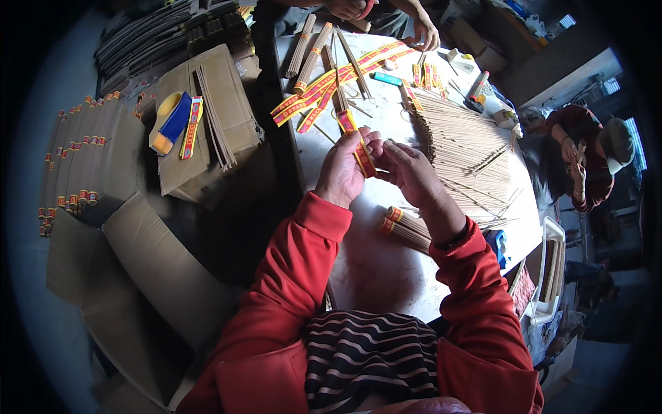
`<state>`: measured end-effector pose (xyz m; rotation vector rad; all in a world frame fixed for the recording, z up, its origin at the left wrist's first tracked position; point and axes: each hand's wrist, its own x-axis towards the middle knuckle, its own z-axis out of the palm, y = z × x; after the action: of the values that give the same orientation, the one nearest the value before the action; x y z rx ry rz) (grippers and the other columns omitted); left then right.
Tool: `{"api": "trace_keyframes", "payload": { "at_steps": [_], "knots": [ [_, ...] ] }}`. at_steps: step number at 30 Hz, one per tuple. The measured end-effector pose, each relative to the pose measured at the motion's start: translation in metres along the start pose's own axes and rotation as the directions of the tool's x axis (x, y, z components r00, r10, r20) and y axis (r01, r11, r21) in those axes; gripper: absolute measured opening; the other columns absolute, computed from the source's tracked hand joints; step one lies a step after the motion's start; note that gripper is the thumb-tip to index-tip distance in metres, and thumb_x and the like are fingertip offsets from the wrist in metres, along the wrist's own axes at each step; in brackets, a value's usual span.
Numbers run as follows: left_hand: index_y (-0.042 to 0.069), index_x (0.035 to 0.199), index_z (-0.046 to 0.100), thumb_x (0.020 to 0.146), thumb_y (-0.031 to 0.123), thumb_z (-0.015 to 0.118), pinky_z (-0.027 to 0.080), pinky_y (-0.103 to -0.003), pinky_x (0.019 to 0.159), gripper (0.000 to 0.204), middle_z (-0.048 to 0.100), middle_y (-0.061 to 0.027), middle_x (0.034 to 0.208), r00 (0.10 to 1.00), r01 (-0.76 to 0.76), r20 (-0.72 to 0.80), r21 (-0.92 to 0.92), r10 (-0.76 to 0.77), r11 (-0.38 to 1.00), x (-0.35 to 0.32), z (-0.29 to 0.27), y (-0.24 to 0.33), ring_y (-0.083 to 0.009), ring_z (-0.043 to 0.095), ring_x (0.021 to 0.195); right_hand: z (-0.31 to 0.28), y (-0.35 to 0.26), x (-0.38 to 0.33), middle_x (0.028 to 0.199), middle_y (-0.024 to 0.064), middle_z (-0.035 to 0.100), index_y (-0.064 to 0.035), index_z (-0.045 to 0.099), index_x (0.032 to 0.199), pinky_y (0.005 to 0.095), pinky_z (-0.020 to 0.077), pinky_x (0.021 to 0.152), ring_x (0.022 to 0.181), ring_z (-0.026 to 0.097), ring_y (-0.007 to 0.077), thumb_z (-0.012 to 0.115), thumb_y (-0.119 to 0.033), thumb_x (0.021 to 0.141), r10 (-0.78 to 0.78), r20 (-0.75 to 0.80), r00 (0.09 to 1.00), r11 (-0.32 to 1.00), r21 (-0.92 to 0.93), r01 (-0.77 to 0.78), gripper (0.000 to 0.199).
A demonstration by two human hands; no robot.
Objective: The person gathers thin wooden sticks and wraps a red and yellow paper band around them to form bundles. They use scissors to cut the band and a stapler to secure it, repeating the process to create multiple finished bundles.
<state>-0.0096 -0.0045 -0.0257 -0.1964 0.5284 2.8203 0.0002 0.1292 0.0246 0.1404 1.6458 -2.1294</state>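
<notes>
My left hand [341,171] is closed around a thin bundle of incense sticks [339,100] that points away across the table. A red and yellow paper label strip [364,159] lies along the bundle at my fingers. Beside it, my right hand [414,174] has its thumb and fingers pinched at the strip's near end; its fingertips are partly hidden. Just below my right hand, wrapped incense bundles [407,226] with red and yellow ends rest on the white table [372,276]. Flat label strips [324,90] are spread beyond my hands.
A wide pile of loose incense sticks [462,138] covers the table's right side. At left, a cardboard box [207,69] carries a blue and yellow tape roll [170,121], beside stacked wrapped bundles [79,152]. Another person's hand [426,31] is at the far edge; someone else sits at right.
</notes>
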Motion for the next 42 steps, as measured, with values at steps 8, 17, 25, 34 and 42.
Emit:
{"api": "trace_keyframes", "payload": {
  "at_steps": [8,17,25,34,42],
  "knots": [
    [-0.001,0.102,0.051,0.086,0.019,0.048,0.038,-0.036,0.089,0.026,0.053,-0.0132,0.106,0.987,-0.111,-0.111,0.029,0.114,0.993,-0.001,0.009,-0.004,-0.0233,0.049,0.1,0.008,0.009,-0.005,0.074,0.0035,0.057,-0.001,0.056,0.082,0.0222,0.0414,0.061,0.066,0.052,0.0094,0.059,-0.023,0.08,-0.068,0.013,0.998,0.958,-0.278,0.069,0.022],
    [0.003,0.084,0.056,0.08,0.017,0.057,0.046,-0.025,0.065,0.015,0.058,-0.0051,0.076,0.952,-0.21,-0.148,0.316,0.266,0.925,-0.022,0.014,0.009,-0.0131,0.055,0.068,-0.001,-0.014,-0.038,0.07,0.005,0.058,-0.0033,0.056,0.078,0.0248,0.0446,0.062,0.063,0.055,0.0122,0.058,-0.017,0.079,0.102,0.055,0.993,0.974,-0.209,-0.088,0.014],
    [0.004,0.082,0.057,0.077,0.019,0.062,0.04,-0.021,0.049,0.017,0.055,-0.0026,0.065,0.992,-0.055,-0.085,0.415,0.099,0.908,-0.049,0.029,-0.002,-0.0101,0.049,0.051,-0.021,-0.02,-0.083,0.073,0.0077,0.059,-0.0001,0.056,0.083,0.0235,0.046,0.059,0.062,0.055,0.0125,0.057,-0.014,0.08,0.053,-0.005,0.999,0.959,-0.278,-0.052,0.014],
    [0.003,0.082,0.056,0.079,0.023,0.059,0.041,-0.019,0.049,0.02,0.057,-0.0034,0.066,0.989,0.107,0.029,0.53,-0.144,0.841,-0.088,0.039,-0.04,-0.0078,0.051,0.053,-0.055,-0.013,-0.155,0.068,0.0061,0.058,0.0003,0.057,0.079,0.0212,0.0437,0.056,0.059,0.053,0.0101,0.058,-0.016,0.08,0.052,-0.059,0.997,0.936,-0.344,-0.07,0.016],
    [0.004,0.081,0.053,0.083,0.023,0.054,0.04,-0.016,0.047,0.019,0.058,-0.0062,0.064,0.93,0.222,0.051,0.71,-0.364,0.668,-0.147,0.043,-0.113,-0.0051,0.049,0.048,-0.103,0.037,-0.253,0.066,0.0032,0.058,-0.0022,0.057,0.079,0.0205,0.0428,0.055,0.057,0.053,0.0086,0.061,-0.019,0.078,0.08,-0.159,0.984,0.952,-0.28,-0.122,0.017]
  ]
}}
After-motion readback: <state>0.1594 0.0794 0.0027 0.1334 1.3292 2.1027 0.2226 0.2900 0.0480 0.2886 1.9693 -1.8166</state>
